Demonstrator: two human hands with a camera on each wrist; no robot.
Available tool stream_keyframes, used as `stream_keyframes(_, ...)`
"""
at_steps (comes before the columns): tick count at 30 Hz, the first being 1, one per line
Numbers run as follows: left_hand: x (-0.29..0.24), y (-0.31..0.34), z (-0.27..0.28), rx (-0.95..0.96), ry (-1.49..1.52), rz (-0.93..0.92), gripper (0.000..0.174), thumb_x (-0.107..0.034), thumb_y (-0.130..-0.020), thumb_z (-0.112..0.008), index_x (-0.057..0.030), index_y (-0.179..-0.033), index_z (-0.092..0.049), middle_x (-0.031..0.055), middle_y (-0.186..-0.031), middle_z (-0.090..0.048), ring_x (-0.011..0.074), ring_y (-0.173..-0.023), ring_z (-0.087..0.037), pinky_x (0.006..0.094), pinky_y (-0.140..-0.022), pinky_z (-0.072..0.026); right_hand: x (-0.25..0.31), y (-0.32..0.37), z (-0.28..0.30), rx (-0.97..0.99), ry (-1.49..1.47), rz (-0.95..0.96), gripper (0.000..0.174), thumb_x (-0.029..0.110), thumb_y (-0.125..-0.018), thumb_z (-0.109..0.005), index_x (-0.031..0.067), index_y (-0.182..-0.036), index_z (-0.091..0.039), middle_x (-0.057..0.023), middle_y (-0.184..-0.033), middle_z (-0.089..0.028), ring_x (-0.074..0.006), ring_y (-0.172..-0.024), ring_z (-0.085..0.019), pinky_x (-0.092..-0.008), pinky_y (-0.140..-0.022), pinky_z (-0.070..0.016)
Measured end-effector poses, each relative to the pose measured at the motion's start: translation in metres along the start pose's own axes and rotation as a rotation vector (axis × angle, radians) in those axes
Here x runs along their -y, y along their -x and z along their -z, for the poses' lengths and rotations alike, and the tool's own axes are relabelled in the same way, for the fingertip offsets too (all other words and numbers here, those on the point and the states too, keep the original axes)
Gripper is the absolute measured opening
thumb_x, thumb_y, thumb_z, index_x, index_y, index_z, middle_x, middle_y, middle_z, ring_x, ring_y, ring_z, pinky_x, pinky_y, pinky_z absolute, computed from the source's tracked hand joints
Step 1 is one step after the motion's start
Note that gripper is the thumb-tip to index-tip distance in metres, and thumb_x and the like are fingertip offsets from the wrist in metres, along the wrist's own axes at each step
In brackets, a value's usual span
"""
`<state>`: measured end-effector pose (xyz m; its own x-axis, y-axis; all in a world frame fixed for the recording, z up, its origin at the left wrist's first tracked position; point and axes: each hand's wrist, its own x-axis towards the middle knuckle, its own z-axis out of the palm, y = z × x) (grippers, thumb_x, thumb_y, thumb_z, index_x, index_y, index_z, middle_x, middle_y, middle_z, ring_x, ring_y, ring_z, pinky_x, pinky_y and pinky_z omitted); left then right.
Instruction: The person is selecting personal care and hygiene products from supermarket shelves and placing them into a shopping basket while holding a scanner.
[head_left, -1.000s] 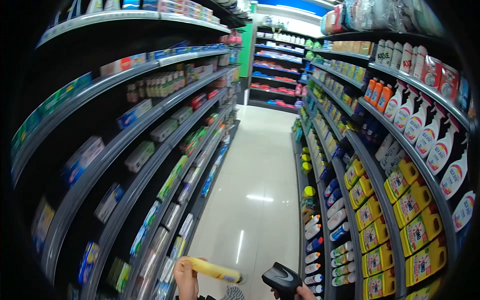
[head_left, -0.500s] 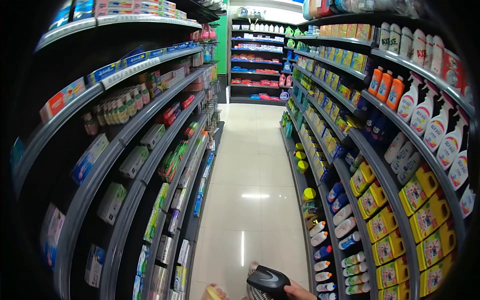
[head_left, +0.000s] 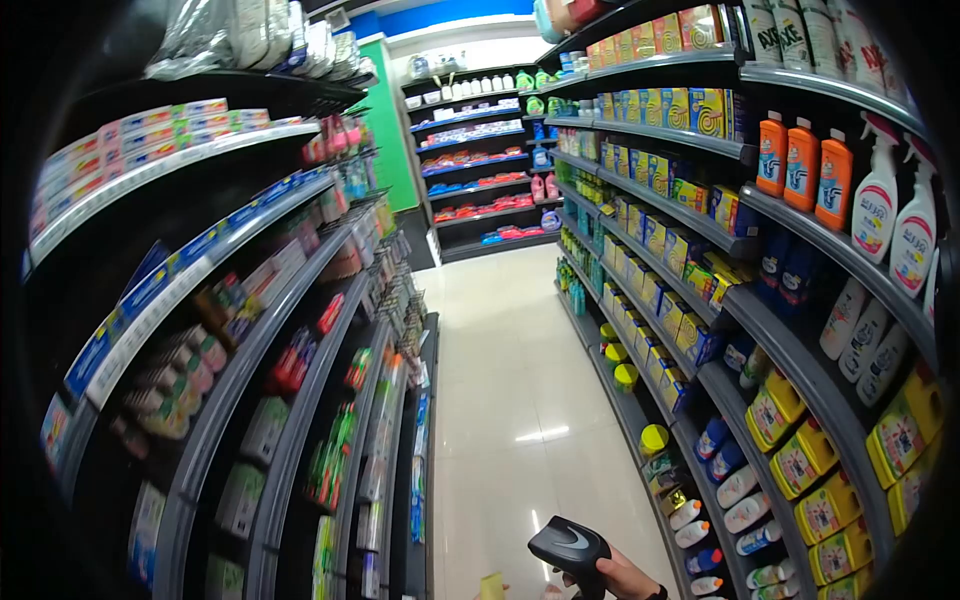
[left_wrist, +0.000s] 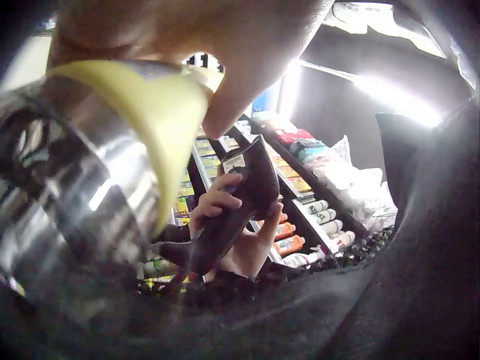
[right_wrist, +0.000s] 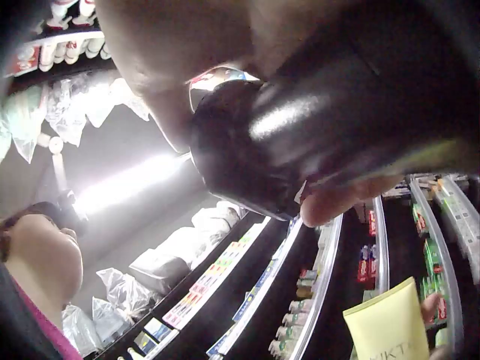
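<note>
In my right hand [head_left: 628, 577] I grip a black handheld barcode scanner [head_left: 568, 545], low in the head view with its rounded head toward the left. The right wrist view has its glossy dark body close up, fingers wrapped about it. My left hand [left_wrist: 187, 34] holds a pale yellow squeeze tube [right_wrist: 388, 322], whose flat crimped end with dark lettering stands upward in the right wrist view. A shiny silvery part of the tube fills the left side of the left wrist view. Only the tube's tip shows at the bottom of the head view, left of the scanner.
Shelves [head_left: 205, 470] with boxes and bottles run along the left. The right-hand shelves [head_left: 740, 290] carry spray bottles, orange bottles and yellow jugs. Between them a pale tiled floor [head_left: 490, 400] leads to a stocked end shelf [head_left: 480, 180].
The aisle shelves have slid past and the view has tilted as I advance. The tube has dropped from plain sight to the bottom edge; the scanner is still held, slightly further right.
</note>
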<state>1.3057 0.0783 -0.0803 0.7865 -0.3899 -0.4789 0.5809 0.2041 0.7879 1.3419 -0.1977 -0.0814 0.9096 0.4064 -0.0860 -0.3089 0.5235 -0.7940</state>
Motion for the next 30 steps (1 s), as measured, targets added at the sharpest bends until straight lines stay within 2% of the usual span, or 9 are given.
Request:
stream_keyframes(1,-0.010,-0.019,0.002,-0.057,-0.010,0.009,0.053,-0.012,-0.089,-0.063,-0.0084,-0.136,-0.039,0.0063,-0.089,-0.056,0.0172,-0.076,-0.059,0.0300,-0.067,-0.0525,0.006,-0.012,0.012,-0.001,-0.053,-0.008,0.090,0.049,-0.080,-0.069,0.0030,-0.143,-0.024,-0.0132,-0.115,-0.055,-0.0198,-0.095,-0.060,-0.0325,-0.079,-0.0513)
stream_keyframes(3,-0.012,-0.078,0.029,-0.203,-0.243,-0.317,0.039,-0.010,-0.086,-0.062,-0.0043,-0.123,-0.050,0.0047,-0.085,-0.056,0.0154,-0.071,-0.058,0.0274,-0.062,-0.0501,0.028,-0.040,0.027,-0.044,-0.108,-0.006,0.088,0.046,-0.081,-0.069,0.0057,-0.144,-0.023,-0.0138,-0.114,-0.055,-0.0203,-0.094,-0.060,-0.0341,-0.073,-0.0535)
stream_keyframes(5,-0.071,-0.103,0.013,-0.261,0.009,-0.241,0.024,-0.011,-0.087,-0.061,-0.0030,-0.108,-0.053,0.0019,-0.074,-0.052,0.0127,-0.062,-0.052,0.0253,-0.056,-0.0457,0.046,-0.060,0.041,-0.106,-0.147,0.005,0.083,0.042,-0.083,-0.068,0.0074,-0.144,-0.023,-0.0147,-0.115,-0.054,-0.0213,-0.094,-0.060,-0.0363,-0.073,-0.0540)
stream_keyframes(7,-0.095,-0.141,0.012,-0.329,0.289,-0.383,0.013,-0.012,-0.089,-0.059,-0.0040,-0.097,-0.052,-0.0002,-0.066,-0.045,0.0106,-0.056,-0.045,0.0244,-0.050,-0.0401,0.060,-0.079,0.052,-0.133,-0.179,-0.020,0.080,0.040,-0.086,-0.066,0.0055,-0.144,-0.023,-0.0152,-0.117,-0.054,-0.0209,-0.096,-0.060,-0.0348,-0.078,-0.0525)
stream_keyframes(9,-0.112,-0.177,0.019,-0.338,0.236,-0.481,0.011,-0.011,-0.090,-0.056,-0.0053,-0.098,-0.052,-0.0005,-0.066,-0.042,0.0105,-0.055,-0.043,0.0246,-0.048,-0.0375,0.067,-0.099,0.061,-0.267,-0.022,0.139,0.066,0.047,-0.089,-0.058,-0.0027,-0.130,-0.046,-0.0136,-0.106,-0.063,-0.0192,-0.093,-0.063,-0.0315,-0.078,-0.0527)
stream_keyframes(21,-0.260,-0.467,0.075,-0.155,0.170,-0.620,0.017,-0.016,-0.090,-0.057,-0.0043,-0.100,-0.049,0.0027,-0.067,-0.045,0.0129,-0.054,-0.043,0.0260,-0.050,-0.0381,0.187,-0.369,0.141,-0.337,0.125,0.092,0.064,0.044,-0.088,-0.062,-0.0007,-0.131,-0.045,-0.0107,-0.102,-0.064,-0.0167,-0.088,-0.062,-0.0279,-0.075,-0.0510)
stream_keyframes(22,-0.282,-0.487,0.080,-0.168,0.102,-0.637,0.016,-0.016,-0.090,-0.056,-0.0035,-0.099,-0.049,0.0029,-0.067,-0.045,0.0132,-0.054,-0.043,0.0265,-0.050,-0.0385,0.190,-0.408,0.171,-0.264,0.114,-0.046,0.078,0.038,-0.087,-0.064,0.0036,-0.144,-0.023,-0.0155,-0.119,-0.053,-0.0201,-0.098,-0.059,-0.0329,-0.084,-0.0498)
stream_keyframes(27,-0.365,-0.586,0.104,-0.136,0.045,-0.743,0.015,-0.014,-0.091,-0.056,-0.0014,-0.096,-0.050,0.0036,-0.069,-0.046,0.0143,-0.058,-0.046,0.0276,-0.053,-0.0404,0.257,-0.526,0.196,-0.139,0.143,-0.061,0.076,0.034,-0.089,-0.062,0.0025,-0.145,-0.021,-0.0123,-0.127,-0.048,-0.0185,-0.101,-0.058,-0.0319,-0.090,-0.0461)
stream_keyframes(30,-0.384,-0.622,0.117,-0.332,0.170,-0.688,0.015,-0.012,-0.090,-0.053,-0.0006,-0.100,-0.051,0.0043,-0.074,-0.046,0.0143,-0.062,-0.045,0.0285,-0.055,-0.0402,0.264,-0.581,0.212,-0.141,0.171,-0.048,0.075,0.032,-0.091,-0.061,0.0027,-0.146,-0.021,-0.0110,-0.130,-0.046,-0.0179,-0.105,-0.057,-0.0323,-0.093,-0.0452)
